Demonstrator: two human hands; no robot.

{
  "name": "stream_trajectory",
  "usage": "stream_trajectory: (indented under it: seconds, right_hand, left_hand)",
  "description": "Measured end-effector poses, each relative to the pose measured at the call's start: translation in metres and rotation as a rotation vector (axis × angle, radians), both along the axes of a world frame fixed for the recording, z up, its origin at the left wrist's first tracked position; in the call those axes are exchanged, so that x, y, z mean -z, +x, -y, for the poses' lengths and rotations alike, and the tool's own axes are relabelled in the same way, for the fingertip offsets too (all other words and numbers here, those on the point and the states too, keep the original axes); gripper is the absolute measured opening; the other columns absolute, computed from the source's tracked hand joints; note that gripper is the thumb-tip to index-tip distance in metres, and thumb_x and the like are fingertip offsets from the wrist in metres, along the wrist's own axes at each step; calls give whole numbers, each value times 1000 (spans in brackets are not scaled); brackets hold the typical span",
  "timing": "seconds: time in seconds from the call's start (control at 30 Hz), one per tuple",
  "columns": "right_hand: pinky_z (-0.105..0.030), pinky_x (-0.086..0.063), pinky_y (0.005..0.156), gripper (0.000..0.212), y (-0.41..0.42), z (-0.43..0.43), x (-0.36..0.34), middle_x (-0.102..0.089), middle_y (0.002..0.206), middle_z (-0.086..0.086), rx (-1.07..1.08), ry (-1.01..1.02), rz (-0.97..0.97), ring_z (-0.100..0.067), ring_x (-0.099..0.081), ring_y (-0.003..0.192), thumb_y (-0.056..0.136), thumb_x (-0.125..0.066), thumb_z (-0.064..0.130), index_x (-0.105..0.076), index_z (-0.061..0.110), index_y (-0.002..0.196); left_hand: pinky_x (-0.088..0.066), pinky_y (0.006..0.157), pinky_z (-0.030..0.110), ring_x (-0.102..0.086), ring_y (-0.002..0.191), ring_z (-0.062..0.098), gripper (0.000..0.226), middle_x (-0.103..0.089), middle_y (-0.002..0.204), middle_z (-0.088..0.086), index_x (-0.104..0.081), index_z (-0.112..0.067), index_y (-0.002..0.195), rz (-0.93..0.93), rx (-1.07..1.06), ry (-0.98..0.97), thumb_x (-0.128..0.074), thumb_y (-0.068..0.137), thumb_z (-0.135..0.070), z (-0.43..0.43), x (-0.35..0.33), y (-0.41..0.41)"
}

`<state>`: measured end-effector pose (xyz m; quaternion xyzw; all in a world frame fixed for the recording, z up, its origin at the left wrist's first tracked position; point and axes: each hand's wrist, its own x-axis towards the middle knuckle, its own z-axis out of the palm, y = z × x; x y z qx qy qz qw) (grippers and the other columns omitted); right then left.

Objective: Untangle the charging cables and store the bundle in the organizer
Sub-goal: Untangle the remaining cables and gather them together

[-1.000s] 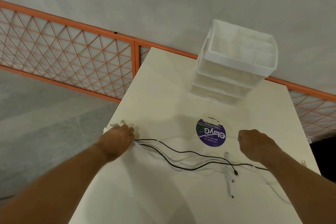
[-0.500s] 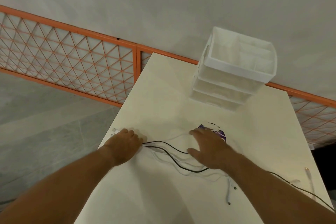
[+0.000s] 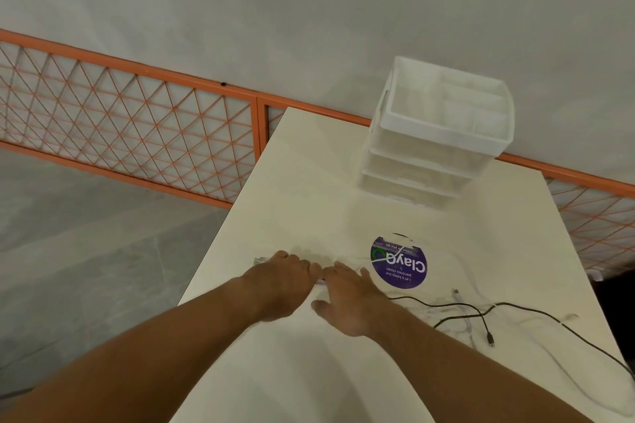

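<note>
Left hand [image 3: 285, 280] gripping ends of cables [image 3: 490, 339], right hand [image 3: 347, 304] flat beside it, fingers spread over strands

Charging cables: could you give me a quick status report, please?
Left hand grips the cables at one end; right hand flat beside it. Slack trails loose, rightward. Organizer beyond, only a sticker between.
</note>
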<state>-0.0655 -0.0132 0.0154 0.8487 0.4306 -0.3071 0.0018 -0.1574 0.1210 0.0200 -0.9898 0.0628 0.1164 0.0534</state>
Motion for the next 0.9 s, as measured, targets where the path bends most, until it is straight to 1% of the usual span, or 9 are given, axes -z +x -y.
stream_trajectory:
  seconds: [0.1,0.2,0.27,0.33,0.47,0.57,0.67,0.77,0.9]
  right_hand:
    - [-42,-27,112,35,2,9,-6,-64,115,-9,37,91,118,-27,-56,111,102,-35,37,-58,12,111]
    - [-34,-40,76,35,5,16,-19,-64,107,-13,40,111,184,-33,-60,95,100,-37,36,-59,9,105]
    - [-31,-38,69,34,7,18,-28,-64,104,-13,38,100,189,-31,-58,85,98,-39,35,-61,9,102]
    - [-31,-40,70,35,10,20,-35,-64,105,-14,24,65,189,-30,-55,82,98,-39,34,-62,8,103]
    - [-34,-45,76,36,18,28,-47,-63,108,-14,71,40,162,-34,-61,99,99,-39,37,-61,9,104]
    - [-31,-38,71,33,25,34,-57,-58,90,-5,99,59,176,-30,-60,100,101,-36,43,-51,19,82]
    - [-29,-35,69,27,33,37,-71,-59,91,-7,154,142,239,-29,-56,88,98,-38,41,-49,23,82]
    - [-31,-40,67,31,41,42,-87,-48,75,0,216,166,270,-27,-52,78,93,-40,38,-42,20,68]
    - [-34,-48,72,28,46,49,-106,-52,76,0,156,174,330,-25,-56,79,93,-40,35,-44,20,69]
  left_hand:
    - [-30,69,35,-56,91,32,27,-55,110,13,-40,-6,120,-68,7,73,-32,95,-1,8,-11,8]
    - [-30,65,35,-58,91,31,27,-56,108,14,-42,-4,118,-50,20,134,-30,94,1,9,-18,11]
    - [-33,71,36,-58,93,30,27,-58,107,13,-45,-5,117,-52,20,179,-34,93,0,9,-21,16]
    - [-31,74,34,-56,95,29,26,-60,106,12,-48,-7,116,-55,-19,180,-36,93,-4,8,-25,19]
    - [-31,75,33,-57,96,27,27,-60,107,8,-51,-14,113,-33,-136,117,-35,92,-9,5,-37,20]
    - [-30,70,32,-59,93,27,26,-61,106,7,-54,-17,111,-6,-195,39,-35,94,-14,5,-48,24]
    - [-34,66,31,-55,77,25,25,-61,95,4,-57,-19,102,85,-286,-93,-34,97,-25,8,-63,28]
    - [-34,63,31,-50,71,23,22,-51,76,-2,-51,-20,84,118,-348,-232,-35,96,-30,15,-74,32]
    - [-39,56,26,-53,61,18,22,-56,67,-2,-48,-18,72,-87,-481,-563,-46,88,-33,22,-88,41]
